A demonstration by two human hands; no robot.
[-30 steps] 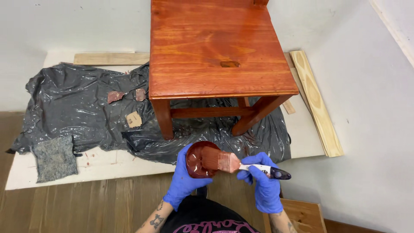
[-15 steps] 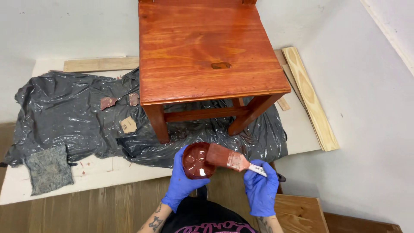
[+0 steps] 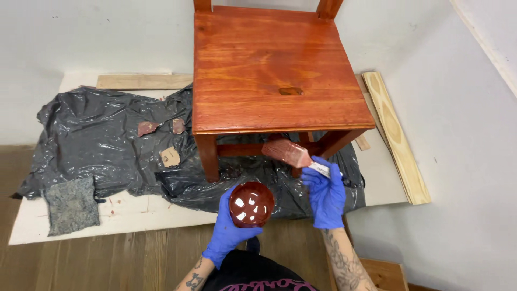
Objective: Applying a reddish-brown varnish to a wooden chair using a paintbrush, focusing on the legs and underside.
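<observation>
A reddish-brown stained wooden chair [image 3: 274, 81] stands on black plastic sheeting [image 3: 102, 145]. My left hand [image 3: 229, 234], in a blue glove, holds a small round cup [image 3: 251, 203] of dark red stain below the chair's front. In my right hand [image 3: 325, 194], also blue-gloved, is a flat paintbrush [image 3: 288, 152] with stained bristles. The bristles point up and left, close to the chair's front rail, above and to the right of the cup.
A grey rag [image 3: 71, 205] lies on the white board [image 3: 134, 215] at the left. Small sandpaper scraps [image 3: 170, 156] rest on the plastic. Pale wooden planks [image 3: 396, 134] lie along the right wall and behind the sheeting. Wood flooring is nearest me.
My right hand has lifted the brush out of the cup and up toward the chair's front rail. The view has tilted, so the chair sits lower in frame.
</observation>
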